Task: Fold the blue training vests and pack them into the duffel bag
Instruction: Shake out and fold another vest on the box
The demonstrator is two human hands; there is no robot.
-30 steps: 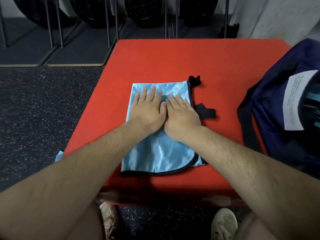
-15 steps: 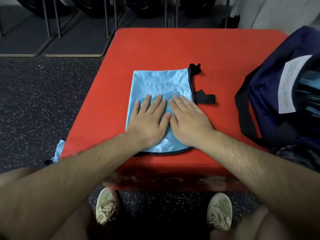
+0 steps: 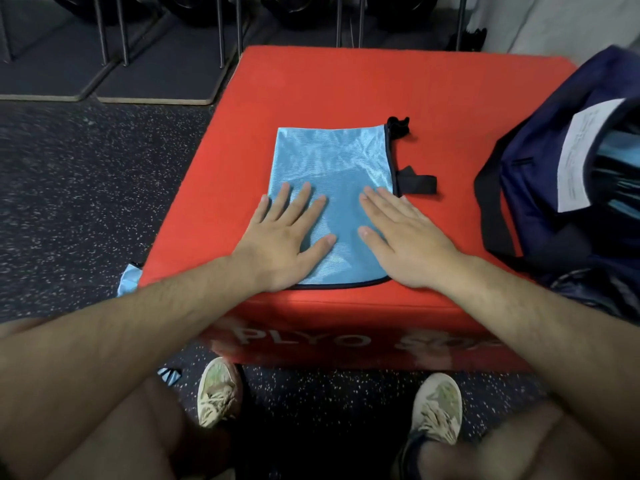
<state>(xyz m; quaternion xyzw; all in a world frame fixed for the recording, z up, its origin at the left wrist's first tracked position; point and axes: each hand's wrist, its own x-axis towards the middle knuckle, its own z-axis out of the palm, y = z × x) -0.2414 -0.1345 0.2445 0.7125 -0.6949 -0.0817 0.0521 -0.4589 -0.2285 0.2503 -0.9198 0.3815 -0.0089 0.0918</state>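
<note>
We press our left hand [image 3: 282, 237] and right hand [image 3: 403, 237], fingers straight, on the folded vest [image 3: 332, 161]. Its long axis runs from frame bottom toward the top. The bag [image 3: 540, 188] sits at right.

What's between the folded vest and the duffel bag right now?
Head view: black straps jutting off the vest, then bare red box top up to the duffel bag.

Single wide-angle head-worn view, facing forward and down, close above red plyo box [image 3: 346, 84], duffel bag [image 3: 533, 188] cropped at right
</note>
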